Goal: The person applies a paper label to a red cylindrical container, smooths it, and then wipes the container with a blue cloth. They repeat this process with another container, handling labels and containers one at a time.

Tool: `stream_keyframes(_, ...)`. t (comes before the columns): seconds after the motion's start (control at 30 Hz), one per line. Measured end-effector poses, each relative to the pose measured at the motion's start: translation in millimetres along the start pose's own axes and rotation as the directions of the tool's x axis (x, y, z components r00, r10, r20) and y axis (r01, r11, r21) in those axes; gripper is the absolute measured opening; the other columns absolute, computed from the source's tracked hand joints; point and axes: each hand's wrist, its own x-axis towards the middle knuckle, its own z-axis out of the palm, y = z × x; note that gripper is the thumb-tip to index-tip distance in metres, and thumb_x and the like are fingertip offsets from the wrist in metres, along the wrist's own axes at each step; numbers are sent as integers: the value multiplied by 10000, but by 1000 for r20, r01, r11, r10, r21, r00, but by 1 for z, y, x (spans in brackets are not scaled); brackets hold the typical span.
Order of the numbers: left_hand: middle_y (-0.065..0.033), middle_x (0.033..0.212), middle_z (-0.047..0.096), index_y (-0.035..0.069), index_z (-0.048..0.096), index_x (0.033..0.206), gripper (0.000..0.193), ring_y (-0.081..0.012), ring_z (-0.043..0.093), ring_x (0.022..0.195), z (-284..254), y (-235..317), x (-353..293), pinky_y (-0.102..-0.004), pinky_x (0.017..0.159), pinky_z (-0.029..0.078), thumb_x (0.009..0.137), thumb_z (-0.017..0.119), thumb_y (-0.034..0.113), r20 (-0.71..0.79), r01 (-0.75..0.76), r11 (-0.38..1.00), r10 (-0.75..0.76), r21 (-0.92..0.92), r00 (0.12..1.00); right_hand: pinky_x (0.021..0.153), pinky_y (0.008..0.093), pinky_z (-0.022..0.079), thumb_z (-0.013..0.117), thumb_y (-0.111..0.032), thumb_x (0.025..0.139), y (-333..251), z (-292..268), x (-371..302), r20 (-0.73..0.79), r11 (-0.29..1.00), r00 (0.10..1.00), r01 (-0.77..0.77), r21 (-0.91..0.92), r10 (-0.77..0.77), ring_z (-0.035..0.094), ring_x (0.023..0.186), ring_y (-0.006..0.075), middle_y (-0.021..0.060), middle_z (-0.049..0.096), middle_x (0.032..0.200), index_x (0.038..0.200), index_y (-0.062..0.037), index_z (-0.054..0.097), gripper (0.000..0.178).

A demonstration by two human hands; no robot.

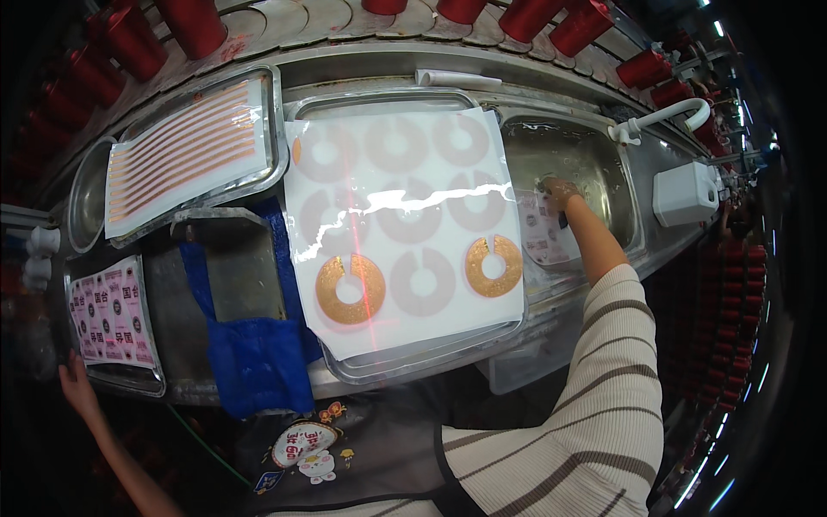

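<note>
My right hand (562, 191) reaches into the water of a metal sink (594, 133), at the upper end of a pale sheet with pinkish printed patches (544, 226). Its fingertips are indistinct, so whether they grip the sheet I cannot tell. At the far left, my left hand (75, 376) has its fingers stretched out beside a tray's corner, holding nothing visible. That tray (159, 383) bears a pink patterned sheet (110, 312). Between my arms a large white sheet (323, 340) lies over another metal tray (370, 369), with two gold split rings (329, 297) and several faint grey ones.
A sheet with orange-gold stripes (185, 159) rests on a tray at the upper left. Blue cloth (258, 366) hangs over the near edge. A white faucet (668, 119) and white jug (685, 194) stand right of the sink. Red cylinders (194, 30) line the slatted conveyor behind.
</note>
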Motion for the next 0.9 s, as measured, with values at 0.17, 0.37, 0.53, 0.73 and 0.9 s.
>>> stream_keyframes(0.17,-128,1265,638,-79,562,1272,346,-158,597,1123,18,11,2,-289,984,455,983,612,105,53,-39,997,42,-60,998,858,450,537,645,-194,817,21,28,9,-20,987,993,117,-112,-120,664,1042,366,185,684,1118,1089,-123,694,285)
stream_keyframes(0.37,-119,1234,647,-64,574,1269,331,-145,603,1094,32,39,-8,-283,968,463,983,610,98,67,-53,985,65,-166,996,786,462,530,625,-145,800,37,30,5,-222,990,964,144,-16,-144,667,933,400,205,690,969,907,-87,720,154)
stream_keyframes(0.53,-111,1217,654,-64,584,1259,320,-136,606,1081,41,60,-7,-279,949,473,982,607,94,62,-71,981,83,-179,995,824,489,506,618,-141,806,51,9,-10,-464,941,856,316,119,-228,638,965,423,215,677,968,876,-41,690,142)
stream_keyframes(0.73,-104,1209,660,-39,589,1272,321,-136,612,1092,73,103,-15,-268,944,476,972,611,72,112,-73,973,100,-220,989,704,424,505,646,-135,763,67,-16,-33,-714,911,696,340,233,-77,643,769,382,205,649,778,882,-16,675,171)
stream_keyframes(0.9,-104,1206,663,-22,587,1283,327,-146,614,1103,81,132,-19,-271,967,468,968,608,65,106,-144,952,178,-271,978,754,452,508,642,-184,790,57,-72,-69,-718,903,692,257,345,78,661,843,396,209,676,834,922,-45,700,200)
